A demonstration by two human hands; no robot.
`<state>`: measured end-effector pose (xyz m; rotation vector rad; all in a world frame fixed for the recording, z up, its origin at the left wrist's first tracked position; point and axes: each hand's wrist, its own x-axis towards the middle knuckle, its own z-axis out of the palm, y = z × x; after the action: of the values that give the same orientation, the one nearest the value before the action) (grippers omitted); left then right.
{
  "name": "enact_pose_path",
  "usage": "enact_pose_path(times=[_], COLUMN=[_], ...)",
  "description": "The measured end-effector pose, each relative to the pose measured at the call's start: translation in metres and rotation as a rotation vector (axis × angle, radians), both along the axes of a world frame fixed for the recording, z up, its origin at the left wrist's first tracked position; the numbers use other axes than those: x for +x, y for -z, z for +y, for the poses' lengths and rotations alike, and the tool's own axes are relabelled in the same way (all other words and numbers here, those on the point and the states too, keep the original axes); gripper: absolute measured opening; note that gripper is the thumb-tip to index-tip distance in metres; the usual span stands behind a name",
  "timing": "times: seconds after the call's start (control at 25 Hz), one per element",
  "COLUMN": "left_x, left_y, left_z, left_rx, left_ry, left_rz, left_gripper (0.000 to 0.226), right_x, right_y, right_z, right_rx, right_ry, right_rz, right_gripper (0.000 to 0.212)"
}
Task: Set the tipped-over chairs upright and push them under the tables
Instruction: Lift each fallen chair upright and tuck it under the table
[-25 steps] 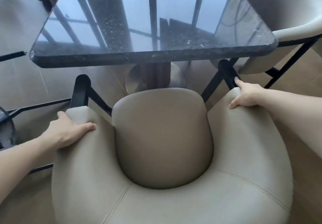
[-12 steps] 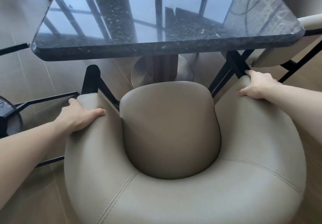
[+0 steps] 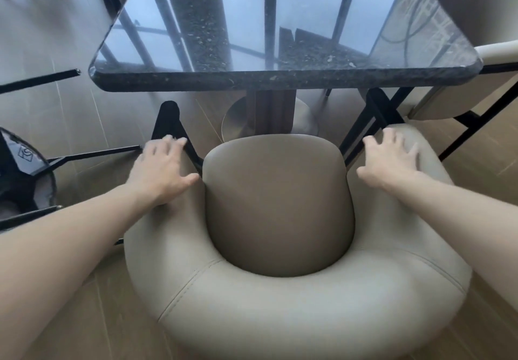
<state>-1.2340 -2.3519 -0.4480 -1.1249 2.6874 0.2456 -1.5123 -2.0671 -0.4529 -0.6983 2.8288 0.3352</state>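
A beige padded chair [image 3: 294, 303] with a curved backrest and black metal legs stands upright right below me, its seat front close to the near edge of a dark glossy stone table [image 3: 280, 78]. My left hand [image 3: 161, 169] hovers over the left arm end with fingers spread. Over the right arm end, my right hand [image 3: 389, 160] is likewise spread and holds nothing. Both hands look blurred by motion.
A second beige chair [image 3: 437, 104] sits at the table's right side. The table rests on a round metal base [image 3: 269, 124]. At the left a dark object with black metal legs [image 3: 25, 169] lies on the wood-look floor.
Both hands, resting on the chair's arm ends before, have lifted off with fingers spread. The chair sits closer to the table edge than a second ago.
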Motion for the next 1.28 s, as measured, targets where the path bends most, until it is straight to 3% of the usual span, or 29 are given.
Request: enact_pose_path(times=[0.16,0.32,0.48,0.72,0.88,1.28], left_x=[0.026,0.067,0.094,0.115,0.116,0.102], left_y=[-0.012,-0.025,-0.028,-0.008,0.003,0.004], left_z=[0.083,0.162,0.198,0.211,0.199,0.174], left_rx=[0.283,0.358,0.282,0.021,-0.042,-0.186], left_ry=[0.260,0.522,0.628,0.746,0.810,1.009], left_rz=[0.225,0.143,0.063,0.016,0.165,0.093], left_gripper=[0.050,0.071,0.093,0.120,0.111,0.103], right_x=[0.078,0.150,0.203,0.229,0.228,0.217], right_y=[-0.010,-0.035,-0.042,-0.035,-0.027,-0.028], right_z=[0.014,0.057,0.093,0.115,0.112,0.108], right_rx=[-0.139,-0.190,-0.208,-0.063,-0.078,-0.025], right_ry=[-0.182,-0.337,-0.380,-0.679,-0.683,-0.777], right_rz=[-0.238,-0.342,-0.406,-0.246,-0.176,-0.114], right_gripper=[0.061,0.062,0.069,0.114,0.099,0.094])
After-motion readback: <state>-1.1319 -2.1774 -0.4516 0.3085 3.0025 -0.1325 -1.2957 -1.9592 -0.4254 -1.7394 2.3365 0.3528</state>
